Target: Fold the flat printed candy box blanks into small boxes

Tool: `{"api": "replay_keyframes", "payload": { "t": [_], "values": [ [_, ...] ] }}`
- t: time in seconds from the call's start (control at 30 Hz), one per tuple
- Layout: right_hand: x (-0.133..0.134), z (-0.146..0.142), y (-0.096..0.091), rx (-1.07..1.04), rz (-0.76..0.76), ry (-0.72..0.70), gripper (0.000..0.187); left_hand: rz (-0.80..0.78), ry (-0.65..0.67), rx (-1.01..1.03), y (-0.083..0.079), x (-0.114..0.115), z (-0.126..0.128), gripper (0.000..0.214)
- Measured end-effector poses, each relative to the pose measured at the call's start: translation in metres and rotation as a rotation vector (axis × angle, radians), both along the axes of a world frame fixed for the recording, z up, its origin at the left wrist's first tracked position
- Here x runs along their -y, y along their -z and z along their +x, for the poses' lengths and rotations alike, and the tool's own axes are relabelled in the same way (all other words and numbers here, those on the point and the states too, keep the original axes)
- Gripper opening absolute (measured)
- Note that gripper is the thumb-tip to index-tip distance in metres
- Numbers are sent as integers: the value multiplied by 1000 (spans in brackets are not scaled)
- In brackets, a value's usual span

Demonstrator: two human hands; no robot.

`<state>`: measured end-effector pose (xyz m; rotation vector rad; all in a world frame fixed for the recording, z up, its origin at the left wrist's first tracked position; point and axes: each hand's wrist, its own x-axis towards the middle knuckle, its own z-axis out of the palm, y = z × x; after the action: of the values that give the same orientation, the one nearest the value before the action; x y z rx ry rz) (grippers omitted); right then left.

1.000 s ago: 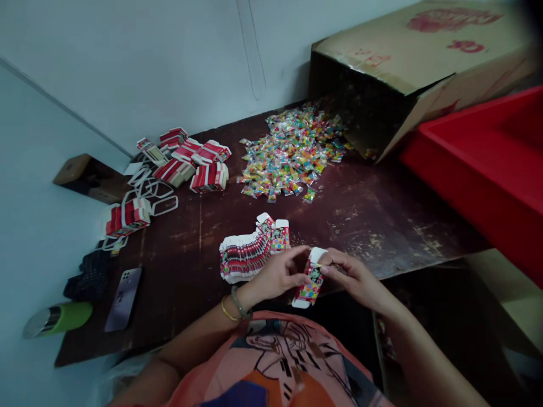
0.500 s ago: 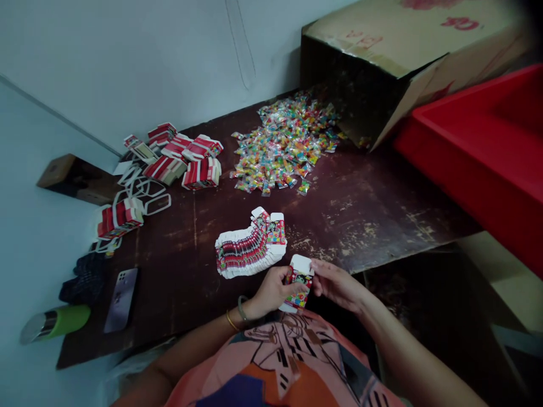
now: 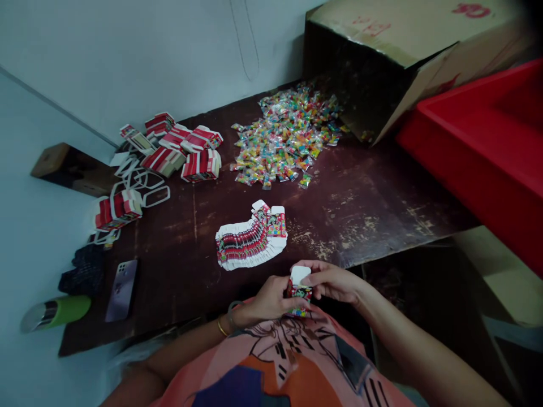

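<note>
A small printed carton (image 3: 300,294), red with a colourful pattern and a white end flap, is held close to my body just off the table's near edge. My left hand (image 3: 271,298) grips its left side and lower front, thumb across the print. At the upper right, my right hand (image 3: 333,281) has its thumb on the white flap and its fingers behind. Beyond my hands, a fanned row of flat cartons (image 3: 246,246) of the same print lies on the table, with a couple standing out at its right end.
A heap of small wrapped candies (image 3: 284,141) spreads in front of an open cardboard box (image 3: 403,34). At right stands a red bin (image 3: 475,141). Bundled flat cartons (image 3: 201,165) lie left, with white bands (image 3: 156,196). Nearer are a phone (image 3: 121,291) and a green bottle (image 3: 72,311).
My right thumb has moved onto the white flap, and the right fingers have gone behind the carton. The carton sits slightly lower in view, its bottom flap now out of sight.
</note>
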<state>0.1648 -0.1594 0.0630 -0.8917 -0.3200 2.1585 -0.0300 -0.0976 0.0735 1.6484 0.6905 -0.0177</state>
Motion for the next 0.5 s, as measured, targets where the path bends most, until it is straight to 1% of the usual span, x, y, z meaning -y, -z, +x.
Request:
{"api": "replay_keyframes", "payload": {
  "t": [0.07,0.13,0.2,0.27,0.3,0.33,0.37,0.4,0.5],
  "values": [
    [0,1,2,-7,-32,-1,38,-76,-44,32,-2,2,-1,49],
    [0,2,-1,43,-22,-13,34,-253,-154,76,-4,5,1,48],
    [0,1,-8,141,45,-29,32,-544,-259,124,-6,6,5,43],
    [0,-1,-18,293,182,-9,30,-886,-299,172,-8,6,10,36],
    [0,-3,-22,382,260,12,34,-1035,-309,192,-9,6,12,35],
    [1,-5,-26,468,333,31,40,-1145,-318,204,-9,6,13,35],
    [1,-7,-30,541,389,45,44,-1215,-330,208,-8,5,13,36],
    [1,-8,-32,597,423,48,43,-1255,-341,206,-7,5,12,36],
    [-1,-9,-31,665,446,19,30,-1290,-361,199,-5,5,7,37]
  ]
}}
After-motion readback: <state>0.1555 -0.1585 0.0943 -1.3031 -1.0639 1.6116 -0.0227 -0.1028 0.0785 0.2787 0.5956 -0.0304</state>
